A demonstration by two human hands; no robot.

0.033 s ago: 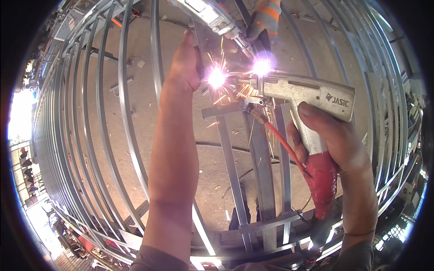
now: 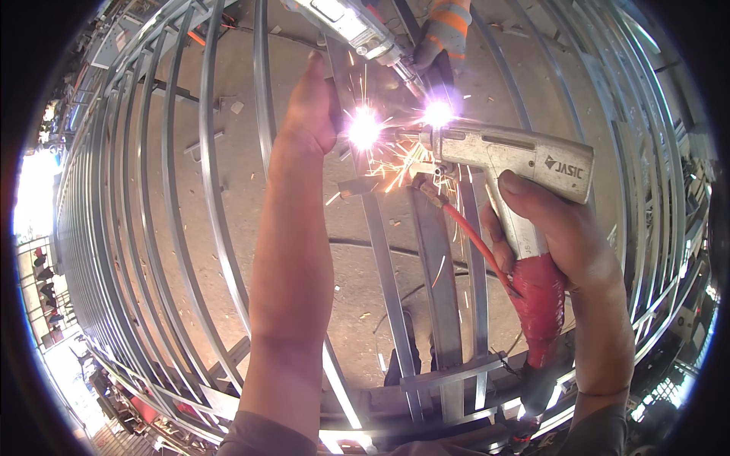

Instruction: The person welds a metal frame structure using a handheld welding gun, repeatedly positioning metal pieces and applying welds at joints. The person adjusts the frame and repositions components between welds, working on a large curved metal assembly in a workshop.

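R hand (image 2: 566, 235) is wrapped tight round the grip of a pistol-type welding gun (image 2: 513, 156), fingers fully closed; lower handle is bound in red tape (image 2: 538, 300) and a red lead (image 2: 475, 239) runs off the nozzle end. Gun tip sits at a bright arc (image 2: 439, 114) w/ sparks spraying down-left. L hand (image 2: 312, 106) reaches up and is closed round a slim steel bar (image 2: 338, 80) just beside a second flare (image 2: 363, 128); fingers are behind the bar, so how firm the hold is can't be told.

Outward: flat steel strips (image 2: 433, 266) run toward the person under the gun, set in a big cage of curved bars (image 2: 205, 190) over a concrete floor (image 2: 350, 258). Across the frame, another person's sleeve w/ orange bands (image 2: 449, 23) and a second gun (image 2: 357, 30) work at approx the same joint.

To do this well, as I judge it: keep the gun steady on the joint, hold the bar dead still till the tack sets, keep L hand clear of sparks.

Hard to see: glare hides the joint itself, so can't tell if the pieces touch. The co-worker is cut off at the top edge. Trigger finger is hidden behind the gun body. Frame edges are badly bent by the lens.
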